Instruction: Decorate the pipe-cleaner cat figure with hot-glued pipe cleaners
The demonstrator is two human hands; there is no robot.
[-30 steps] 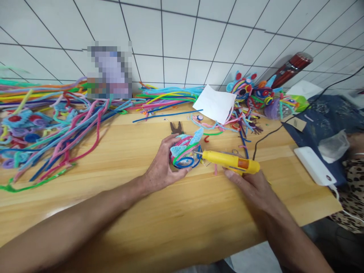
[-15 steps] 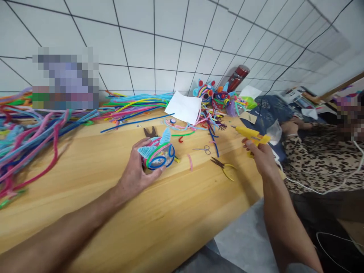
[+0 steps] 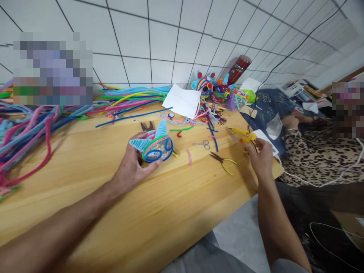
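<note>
The wooden desk (image 3: 159, 212) reaches back to the tiled wall, and both forearms cross its near side. Chenille stems (image 3: 36, 125) are heaped at the far left, probably kept aside yet reachable. A red thermos (image 3: 239, 70) is near the wall at the far right; whether it stands or leans, I cannot tell. The white paper (image 3: 182, 100) lies just left of the finished animal heads (image 3: 204, 87), over part of the stem scraps.

The right hand (image 3: 262, 157) has its grip closed round the handle of a yellow glue gun (image 3: 241, 134), nozzle leftward and well apart from the work, which presumably keeps a hot tip off it. The cat-eared ball (image 3: 156, 148) is left of centre: the left hand (image 3: 131, 159) holds it, grip wrapped round its left side with the thumb underneath, seemingly to leave the blue eye rings uncovered. Whether it touches the desk is unclear.

Yellow-handled pliers (image 3: 227, 163) lie between the hands, handles to the right, likely handy for that side. Small scissors (image 3: 205, 144) lie beyond, loops rightward too. Nearer the ball is a pink scrap (image 3: 189, 157).
</note>
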